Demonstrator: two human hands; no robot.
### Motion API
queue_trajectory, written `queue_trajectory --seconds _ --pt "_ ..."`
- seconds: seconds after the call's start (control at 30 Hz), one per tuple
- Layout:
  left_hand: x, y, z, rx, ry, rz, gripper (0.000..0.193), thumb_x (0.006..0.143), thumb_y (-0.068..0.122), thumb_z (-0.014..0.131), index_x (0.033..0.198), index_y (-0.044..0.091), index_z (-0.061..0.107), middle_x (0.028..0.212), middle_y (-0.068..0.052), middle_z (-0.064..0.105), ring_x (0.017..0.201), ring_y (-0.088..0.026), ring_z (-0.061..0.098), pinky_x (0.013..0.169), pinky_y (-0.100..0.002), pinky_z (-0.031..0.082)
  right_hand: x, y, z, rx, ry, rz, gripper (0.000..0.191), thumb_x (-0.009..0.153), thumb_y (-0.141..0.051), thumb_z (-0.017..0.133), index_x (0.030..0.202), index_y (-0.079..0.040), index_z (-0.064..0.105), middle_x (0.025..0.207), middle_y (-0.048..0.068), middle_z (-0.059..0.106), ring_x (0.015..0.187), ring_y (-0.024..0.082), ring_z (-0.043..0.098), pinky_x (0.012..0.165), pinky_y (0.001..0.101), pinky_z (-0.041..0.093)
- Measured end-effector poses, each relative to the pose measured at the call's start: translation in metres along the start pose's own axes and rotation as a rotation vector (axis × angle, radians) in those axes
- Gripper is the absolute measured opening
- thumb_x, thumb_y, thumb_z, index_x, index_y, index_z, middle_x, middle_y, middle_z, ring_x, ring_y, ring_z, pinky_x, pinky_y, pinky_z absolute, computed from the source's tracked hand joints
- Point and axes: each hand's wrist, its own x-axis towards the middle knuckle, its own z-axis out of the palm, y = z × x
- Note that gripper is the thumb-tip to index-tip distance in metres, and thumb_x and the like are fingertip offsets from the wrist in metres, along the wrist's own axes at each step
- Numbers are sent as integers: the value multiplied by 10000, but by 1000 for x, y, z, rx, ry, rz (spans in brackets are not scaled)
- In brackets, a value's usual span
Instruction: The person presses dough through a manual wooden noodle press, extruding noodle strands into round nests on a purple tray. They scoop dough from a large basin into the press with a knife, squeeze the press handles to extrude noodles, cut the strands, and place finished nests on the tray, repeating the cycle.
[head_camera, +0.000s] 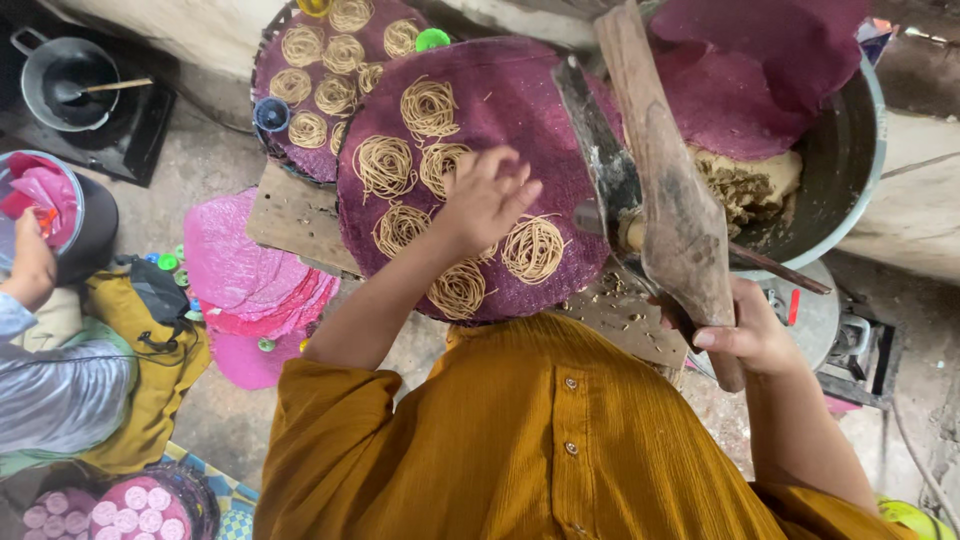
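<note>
The person in the mustard shirt (520, 440) stands close over the work. Their right hand (745, 335) is closed firmly round the lower end of a worn wooden press handle (665, 190), fingers wrapped tight. The left hand (490, 200) hovers flat over the purple woven mat (480, 110), fingers loosely spread and grasping nothing, the fingertips just above one of the noodle nests (532, 248). By my judgement the step in hand is laying pressed coils onto the mat. Seven or so nests lie there, with bare patches along the upper right; the next coil calls for a steady pull on the handle while the free hand guides the strands into a gap. The press body overhangs the mat's right edge and crowds that side. Further back, a metal basin (850, 170) holds dough (750, 180) under more purple mats, and a second filled mat (320, 80) leans behind. To the left, pink mats (250, 290) are stacked on the floor, another person's sleeve (60, 390) shows, and a dark pot (65, 80) sits on a burner.
</note>
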Motion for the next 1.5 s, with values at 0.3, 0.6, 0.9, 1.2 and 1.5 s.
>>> queue_trajectory --seconds 0.3,0.6,0.9,1.2,1.5 --pt "13 -8 34 -376 191 267 644 765 368 850 1309 79 661 1322 -169 620 1307 -332 550 1169 -550 367 74 -25 53 -94 -251 -72 903 811 -563 696 1393 103 510 1242 222 672 1077 304 688 960 448 558" --pt "-84 -98 23 -1786 113 96 648 799 396 805 1310 34 640 1258 -164 623 1230 -311 561 1105 -521 396 138 -10 56 -969 158 -197 310 952 -255 691 1254 -183 712 1456 113 562 1383 372 476 1179 545 353" --pt "-128 -121 31 -1884 177 46 662 833 424 761 1311 -11 619 1194 -159 626 1152 -291 572 1041 -491 426 193 22 81 -1199 15 -301 199 881 -103 664 1000 -231 761 1563 103 402 1499 432 233 1204 708 30" --pt "-132 -126 36 -1917 192 52 686 867 452 717 1312 -56 597 1131 -154 629 1074 -270 583 978 -462 455 205 -1 105 -1181 -170 -138 236 815 -46 626 875 -235 753 1585 17 388 1554 358 170 1240 658 -43" --pt "-117 -131 36 -1946 175 59 719 901 480 672 1313 -101 576 1067 -149 633 996 -249 594 914 -432 485 211 -2 99 -1157 -134 -212 338 879 -77 605 1084 -295 763 1612 65 351 1533 391 164 1216 652 -53"
